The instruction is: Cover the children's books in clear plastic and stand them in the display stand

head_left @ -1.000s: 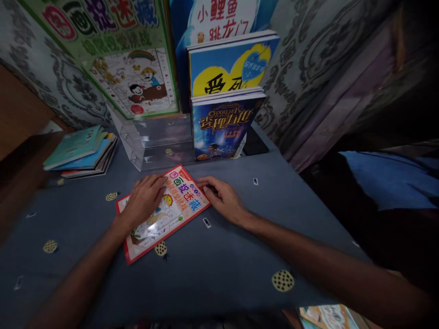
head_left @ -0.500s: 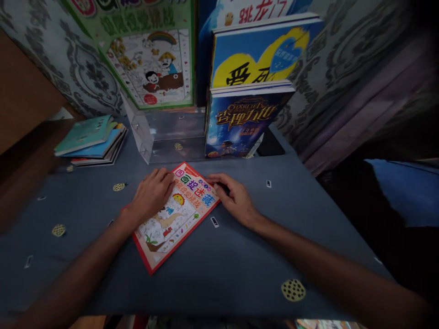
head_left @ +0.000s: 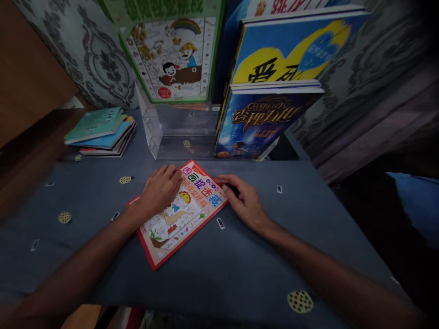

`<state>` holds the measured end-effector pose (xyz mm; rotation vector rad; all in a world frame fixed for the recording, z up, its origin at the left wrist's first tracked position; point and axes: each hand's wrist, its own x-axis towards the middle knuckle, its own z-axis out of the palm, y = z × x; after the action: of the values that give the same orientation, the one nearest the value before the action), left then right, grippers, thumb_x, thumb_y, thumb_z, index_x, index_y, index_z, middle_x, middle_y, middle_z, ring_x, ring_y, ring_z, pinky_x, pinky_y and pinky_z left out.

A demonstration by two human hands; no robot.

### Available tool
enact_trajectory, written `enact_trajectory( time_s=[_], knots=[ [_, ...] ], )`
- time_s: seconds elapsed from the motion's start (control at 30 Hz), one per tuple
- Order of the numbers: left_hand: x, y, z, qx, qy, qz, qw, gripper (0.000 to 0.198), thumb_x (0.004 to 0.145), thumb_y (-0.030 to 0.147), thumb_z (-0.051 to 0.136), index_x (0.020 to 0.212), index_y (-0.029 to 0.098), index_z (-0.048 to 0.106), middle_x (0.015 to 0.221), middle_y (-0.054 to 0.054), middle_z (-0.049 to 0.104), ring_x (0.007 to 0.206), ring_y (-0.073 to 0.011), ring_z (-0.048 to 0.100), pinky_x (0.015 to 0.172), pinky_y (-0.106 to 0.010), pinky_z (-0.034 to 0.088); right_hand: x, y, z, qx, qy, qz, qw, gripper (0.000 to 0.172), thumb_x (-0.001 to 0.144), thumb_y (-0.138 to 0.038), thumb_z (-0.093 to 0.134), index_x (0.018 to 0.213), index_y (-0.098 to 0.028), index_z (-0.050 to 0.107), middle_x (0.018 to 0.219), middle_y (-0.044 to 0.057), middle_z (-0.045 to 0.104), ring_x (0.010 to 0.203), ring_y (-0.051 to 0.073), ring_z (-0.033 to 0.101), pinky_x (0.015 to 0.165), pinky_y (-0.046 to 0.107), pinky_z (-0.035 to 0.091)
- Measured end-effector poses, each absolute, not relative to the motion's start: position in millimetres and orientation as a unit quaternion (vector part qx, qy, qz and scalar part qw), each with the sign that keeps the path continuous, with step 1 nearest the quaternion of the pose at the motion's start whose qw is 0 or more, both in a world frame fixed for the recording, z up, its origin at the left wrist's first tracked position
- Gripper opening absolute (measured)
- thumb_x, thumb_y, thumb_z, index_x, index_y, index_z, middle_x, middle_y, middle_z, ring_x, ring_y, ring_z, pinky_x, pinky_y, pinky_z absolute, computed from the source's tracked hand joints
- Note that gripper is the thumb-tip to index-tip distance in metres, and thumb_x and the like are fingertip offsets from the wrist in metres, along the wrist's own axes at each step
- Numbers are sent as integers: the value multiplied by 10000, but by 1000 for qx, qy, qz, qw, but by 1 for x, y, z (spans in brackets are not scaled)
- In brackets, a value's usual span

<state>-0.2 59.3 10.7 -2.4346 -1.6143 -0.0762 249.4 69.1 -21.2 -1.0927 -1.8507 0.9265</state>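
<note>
A red-bordered picture book (head_left: 181,221) lies flat and slanted on the table, its cover showing coloured Chinese characters and a cartoon drawing. My left hand (head_left: 163,189) rests over the book's upper left side, fingers laid forward across the cover and its edge. At the right corner, my right hand (head_left: 245,201) has its thumb against the book and its fingers along the upper edge, pinching that corner. Just behind the book stands a clear plastic book rack (head_left: 154,132), with a dark blue Charlie IX book (head_left: 259,121) upright at its right side.
A blue and yellow book (head_left: 267,55) stands behind the dark blue one. To its left is a large green picture book (head_left: 178,59). A pile of books (head_left: 99,132) lies at the back left of the grey patterned tablecloth (head_left: 247,269). Behind hangs a patterned curtain (head_left: 103,55).
The view has shifted, so the rack and books appear farther right. Both hands remain at the red-bordered book, in nearly the same pose.
</note>
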Motion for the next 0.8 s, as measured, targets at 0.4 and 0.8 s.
enact_trajectory(
  time_s=[0.4, 0.8],
  knots=[
    [0, 58, 7, -829, -540, -33, 141, 263, 1057, 281, 367, 1046, 165, 602, 998, -90, 622, 923, -228, 564, 776, -344, 450, 249, 68, -19, -428, -730, 369, 384, 269, 953, -241, 488, 1170, -231, 646, 1146, 79, 748, 1046, 245, 703, 844, 406, 574],
    [0, 56, 5, -830, -542, -21, 130, 312, 1060, 260, 319, 1050, 150, 611, 1014, -108, 607, 946, -247, 559, 802, -376, 455, 250, 69, -22, -429, -731, 364, 385, 263, 944, -264, 507, 1161, -232, 652, 1131, 71, 753, 1011, 240, 706, 852, 405, 570]
  ],
)
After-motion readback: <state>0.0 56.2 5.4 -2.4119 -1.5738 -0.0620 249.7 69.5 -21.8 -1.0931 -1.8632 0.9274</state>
